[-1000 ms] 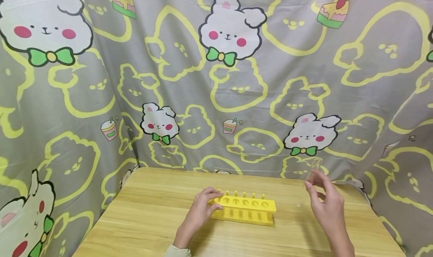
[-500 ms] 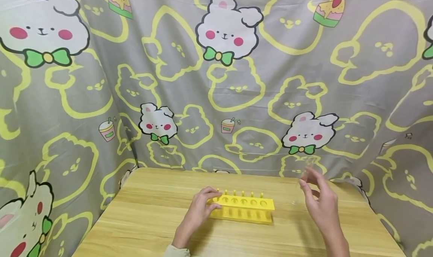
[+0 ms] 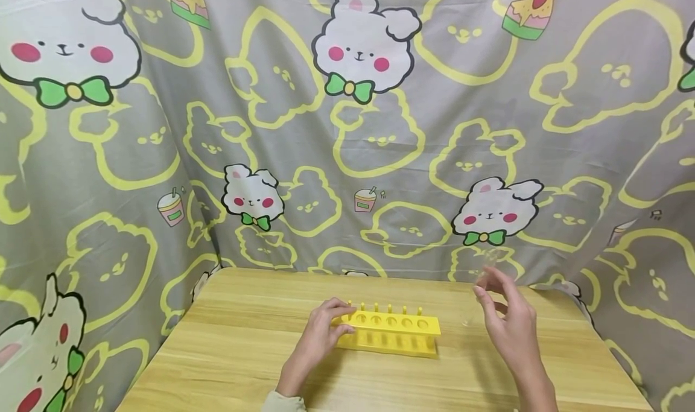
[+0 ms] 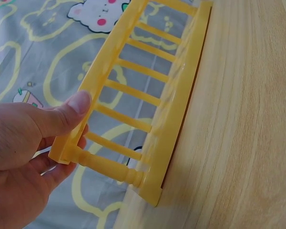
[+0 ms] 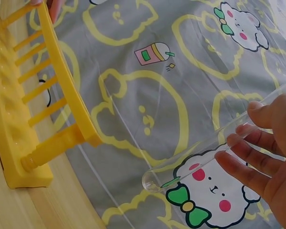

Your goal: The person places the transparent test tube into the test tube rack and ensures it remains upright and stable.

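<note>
Faint clear tube (image 5: 200, 150) in right hand (image 3: 509, 316), rack (image 3: 399, 329) partly hidden

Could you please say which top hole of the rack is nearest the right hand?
The rightmost hole of the rack; the others lie farther left, toward the left hand.

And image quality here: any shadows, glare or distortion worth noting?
Right wrist view: the clear test tube carries pale glints, and the yellow rack bows, probably lens distortion. Head view: the tube nearly vanishes against the patterned cloth; a soft shadow lies on the table beside the right arm. Left wrist view: soft light, no harsh glare.
</note>
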Tool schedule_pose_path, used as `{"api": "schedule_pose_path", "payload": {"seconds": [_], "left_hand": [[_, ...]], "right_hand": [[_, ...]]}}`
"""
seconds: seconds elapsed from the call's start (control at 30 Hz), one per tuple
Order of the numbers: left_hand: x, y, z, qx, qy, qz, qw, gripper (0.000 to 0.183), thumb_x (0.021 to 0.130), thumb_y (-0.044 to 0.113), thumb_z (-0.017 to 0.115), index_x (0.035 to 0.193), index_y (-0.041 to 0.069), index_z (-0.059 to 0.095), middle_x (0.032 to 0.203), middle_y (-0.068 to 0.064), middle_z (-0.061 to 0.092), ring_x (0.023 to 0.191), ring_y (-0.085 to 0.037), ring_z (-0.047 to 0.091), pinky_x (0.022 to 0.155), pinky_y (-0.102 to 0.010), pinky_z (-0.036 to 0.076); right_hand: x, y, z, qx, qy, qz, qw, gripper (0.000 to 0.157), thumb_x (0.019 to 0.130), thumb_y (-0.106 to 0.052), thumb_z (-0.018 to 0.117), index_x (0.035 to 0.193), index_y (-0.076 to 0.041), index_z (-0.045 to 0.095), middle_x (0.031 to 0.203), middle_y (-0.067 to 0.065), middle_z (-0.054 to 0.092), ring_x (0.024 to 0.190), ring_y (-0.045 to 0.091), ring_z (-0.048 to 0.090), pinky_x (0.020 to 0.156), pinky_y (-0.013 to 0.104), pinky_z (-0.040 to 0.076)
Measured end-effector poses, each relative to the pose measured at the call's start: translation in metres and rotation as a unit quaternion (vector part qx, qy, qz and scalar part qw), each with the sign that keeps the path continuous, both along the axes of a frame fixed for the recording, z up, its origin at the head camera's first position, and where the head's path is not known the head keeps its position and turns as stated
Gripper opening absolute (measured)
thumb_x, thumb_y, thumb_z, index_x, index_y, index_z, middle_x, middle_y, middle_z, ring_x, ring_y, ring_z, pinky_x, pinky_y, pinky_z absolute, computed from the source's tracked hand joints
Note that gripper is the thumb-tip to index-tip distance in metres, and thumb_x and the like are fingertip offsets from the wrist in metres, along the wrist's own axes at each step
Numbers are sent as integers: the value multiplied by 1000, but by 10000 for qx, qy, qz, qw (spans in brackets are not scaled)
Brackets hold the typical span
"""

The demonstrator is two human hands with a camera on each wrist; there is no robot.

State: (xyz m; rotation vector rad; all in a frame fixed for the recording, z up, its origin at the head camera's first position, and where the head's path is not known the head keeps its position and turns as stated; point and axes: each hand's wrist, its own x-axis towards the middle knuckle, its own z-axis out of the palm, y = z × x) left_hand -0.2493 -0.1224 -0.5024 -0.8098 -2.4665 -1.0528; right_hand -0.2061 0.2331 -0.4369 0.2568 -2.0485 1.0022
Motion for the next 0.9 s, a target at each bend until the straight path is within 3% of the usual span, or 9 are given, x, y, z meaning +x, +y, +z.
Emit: {"api": "schedule_pose_path", "payload": {"seconds": [0.13, 0.33, 0.43, 0.7, 0.9], "left_hand": [[0, 0, 0, -4, -41, 1, 10000, 37, 79, 8, 85, 114, -1, 75, 110, -6, 70, 104, -26, 68, 93, -37, 59], [0, 0, 0, -10, 21, -2, 10000, 38, 78, 6, 86, 114, -1, 76, 110, -6, 70, 104, -26, 68, 93, -38, 60], [0, 0, 0, -6, 44, 8, 10000, 38, 78, 7, 86, 113, -2, 76, 109, -6, 70, 103, -26, 68, 93, -38, 60], [-1, 0, -2, 10, 65, 31, 10000, 38, 78, 8, 86, 114, 0, 76, 110, -5, 71, 103, -25, 68, 93, -36, 60], [-1, 0, -3, 24, 56, 23, 10000, 38, 78, 8, 86, 114, 1, 76, 109, -4, 71, 103, -25, 68, 93, -36, 60]], "right_hand": [[0, -1, 1, 1, -18, -14, 10000, 51, 86, 13, 76, 134, 1, 62, 100, -2, 67, 96, 16, 68, 70, 6, 54], [2, -4, 2, -54, -58, 154, 9998, 51, 86, 13, 76, 134, 1, 62, 101, 4, 68, 98, -6, 62, 71, 6, 54], [2, -5, 3, -70, -87, 222, 9997, 51, 86, 13, 76, 134, 1, 61, 101, 5, 68, 99, -9, 60, 71, 7, 55], [1, -11, 4, -17, -121, 185, 9998, 52, 86, 11, 77, 133, -2, 62, 100, 1, 68, 97, 18, 69, 70, 10, 57], [1, -15, 3, 15, -165, 229, 9996, 50, 86, 9, 77, 133, -2, 62, 101, 2, 68, 97, 20, 69, 70, 11, 57]]}}
